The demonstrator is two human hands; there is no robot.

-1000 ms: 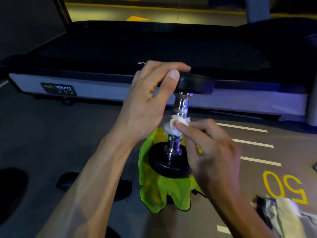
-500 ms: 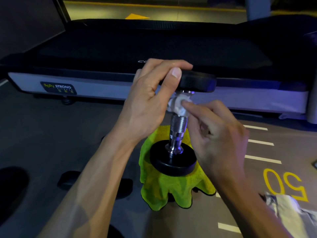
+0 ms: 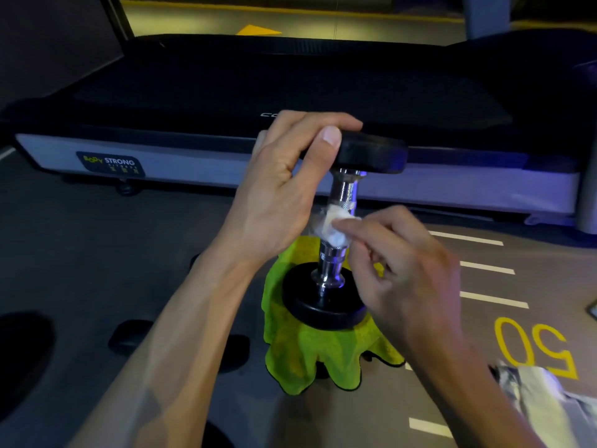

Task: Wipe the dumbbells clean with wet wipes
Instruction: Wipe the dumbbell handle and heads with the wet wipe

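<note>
We've got the dumbbell [image 3: 339,227] standing on end on a lime-green cloth [image 3: 310,357] draped over some low support on the floor, w/ the treadmill [image 3: 193,163] just behind it. Our left hand [image 3: 284,192] has fingers and thumb curled over the rim of the top plate, steadying it upright. Our right hand [image 3: 403,273] pinches a wadded wet wipe [image 3: 332,226] between thumb and fingertips, pressed against the middle of the handle. Biggest risk imo: the bottom plate sits on soft, bunched fabric, so a hard sideways scrub could rock the thing, and if the left grip slips it probably tips off the cloth onto the floor. The wipe could also snag or shred on the knurling. Materials: plates look like matte black rubber discs, handle is shiny chrome w/ a knurled midsection and flared collars, cloth is fuzzy microfibre, and the wipe is thin, white and crumpled.
</note>
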